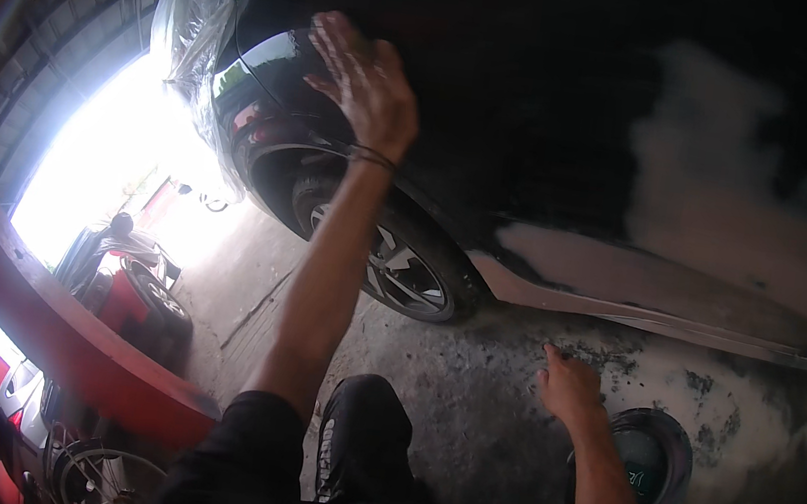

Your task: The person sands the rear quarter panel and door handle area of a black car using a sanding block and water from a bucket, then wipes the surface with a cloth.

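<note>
My left hand lies with fingers spread on or just over the glossy black front fender of a car, above the wheel. The fender's front is draped in crinkled clear plastic sheeting. My right hand hangs lower, below the car's sill in the picture, with the index finger extended and nothing visible in it. The door panel beside me has dull greyish-pink patches on its black paint. A dark round bucket sits on the floor behind my right forearm.
A red post or beam runs along the left. Beyond it stand other vehicles and a spoked wheel in front of a bright opening. The concrete floor is stained dark in places.
</note>
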The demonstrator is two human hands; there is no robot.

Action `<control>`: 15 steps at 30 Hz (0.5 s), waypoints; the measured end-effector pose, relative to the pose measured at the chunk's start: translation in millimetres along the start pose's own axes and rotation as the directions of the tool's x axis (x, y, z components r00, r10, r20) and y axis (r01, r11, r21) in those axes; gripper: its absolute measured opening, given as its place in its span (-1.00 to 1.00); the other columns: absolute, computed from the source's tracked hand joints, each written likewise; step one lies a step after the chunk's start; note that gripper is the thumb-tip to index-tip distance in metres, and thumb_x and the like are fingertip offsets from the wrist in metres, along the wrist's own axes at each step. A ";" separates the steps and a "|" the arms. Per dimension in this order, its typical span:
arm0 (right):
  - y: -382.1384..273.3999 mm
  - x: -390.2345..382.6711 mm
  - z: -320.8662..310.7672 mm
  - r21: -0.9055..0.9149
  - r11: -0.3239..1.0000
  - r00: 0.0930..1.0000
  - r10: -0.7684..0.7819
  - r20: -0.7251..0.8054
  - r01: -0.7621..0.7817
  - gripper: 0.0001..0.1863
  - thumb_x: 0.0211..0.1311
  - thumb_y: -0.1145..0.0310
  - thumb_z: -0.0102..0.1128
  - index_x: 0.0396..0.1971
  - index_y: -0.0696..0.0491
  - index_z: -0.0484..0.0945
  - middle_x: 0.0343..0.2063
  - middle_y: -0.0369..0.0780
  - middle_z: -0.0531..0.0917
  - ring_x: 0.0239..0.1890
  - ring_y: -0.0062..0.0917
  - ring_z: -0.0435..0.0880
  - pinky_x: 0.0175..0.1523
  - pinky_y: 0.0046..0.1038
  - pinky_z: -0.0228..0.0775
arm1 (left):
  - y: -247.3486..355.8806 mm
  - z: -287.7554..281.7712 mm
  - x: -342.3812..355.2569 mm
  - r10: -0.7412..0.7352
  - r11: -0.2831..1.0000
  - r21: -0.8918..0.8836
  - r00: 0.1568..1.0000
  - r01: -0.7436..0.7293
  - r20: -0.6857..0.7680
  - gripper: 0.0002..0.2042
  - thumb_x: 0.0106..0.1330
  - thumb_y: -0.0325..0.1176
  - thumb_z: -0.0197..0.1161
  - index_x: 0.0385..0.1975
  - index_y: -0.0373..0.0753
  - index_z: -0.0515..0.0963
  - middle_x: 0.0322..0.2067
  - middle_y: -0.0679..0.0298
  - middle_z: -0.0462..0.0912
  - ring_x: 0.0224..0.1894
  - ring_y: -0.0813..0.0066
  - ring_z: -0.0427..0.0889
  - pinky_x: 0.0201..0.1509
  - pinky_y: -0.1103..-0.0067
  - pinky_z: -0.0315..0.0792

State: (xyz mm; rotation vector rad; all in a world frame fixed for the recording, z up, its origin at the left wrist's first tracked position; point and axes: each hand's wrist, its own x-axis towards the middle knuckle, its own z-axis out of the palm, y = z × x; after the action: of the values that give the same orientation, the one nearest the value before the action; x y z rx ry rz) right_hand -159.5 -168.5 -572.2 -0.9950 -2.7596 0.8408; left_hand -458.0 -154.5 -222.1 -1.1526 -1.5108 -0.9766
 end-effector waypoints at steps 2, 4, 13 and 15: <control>15.0 1.4 2.8 -0.021 1.000 1.000 0.019 -0.016 -0.020 -0.42 0.54 0.17 0.25 0.47 0.01 0.47 -0.20 0.01 0.80 -0.07 -0.01 0.81 0.07 0.02 0.63 | 70.7 17.8 -74.6 0.337 0.940 -0.106 0.930 -0.324 0.147 -0.09 0.53 -0.01 0.25 0.76 -0.09 -0.07 0.77 0.12 -0.21 0.80 0.14 -0.28 0.68 -0.29 -0.58; 10.8 4.2 8.8 -0.019 1.000 0.999 -0.004 -0.031 0.004 -0.42 0.54 0.17 0.25 0.47 0.01 0.47 -0.19 0.01 0.81 -0.06 -0.02 0.81 0.08 0.01 0.63 | 112.9 20.5 -133.2 0.609 0.790 -0.271 0.655 -0.550 0.448 -0.05 0.38 0.06 0.39 0.73 0.06 0.09 0.77 0.27 -0.11 0.80 0.23 -0.23 0.70 -0.31 -0.54; 17.8 2.4 -11.5 -0.071 0.997 1.000 -0.015 -0.018 0.014 -0.43 0.57 0.19 0.22 0.48 0.05 0.45 -0.21 -0.07 0.82 -0.07 -0.14 0.85 0.04 -0.02 0.66 | -19.4 -7.3 68.4 0.190 0.980 -0.057 0.982 -0.190 0.005 -0.32 0.77 -0.07 -0.16 0.74 -0.25 -0.09 0.76 0.02 -0.17 0.79 0.01 -0.26 0.69 -0.28 -0.48; 23.0 3.2 -3.8 -0.082 0.996 0.996 -0.037 -0.076 0.031 -0.43 0.55 0.22 0.23 0.46 0.06 0.47 -0.25 -0.06 0.82 -0.12 -0.14 0.85 -0.01 -0.03 0.67 | -4.7 8.7 61.8 0.012 0.999 0.048 1.000 -0.011 -0.024 -0.31 0.77 -0.07 -0.16 0.74 -0.28 -0.11 0.75 -0.05 -0.19 0.79 -0.01 -0.28 0.69 -0.27 -0.47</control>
State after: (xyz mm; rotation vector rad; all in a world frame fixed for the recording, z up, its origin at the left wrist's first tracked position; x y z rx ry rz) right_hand -148.0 -150.1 -581.4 -0.9690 -2.7560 0.6769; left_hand -469.9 -134.9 -163.8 -1.1104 -1.4992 -0.9387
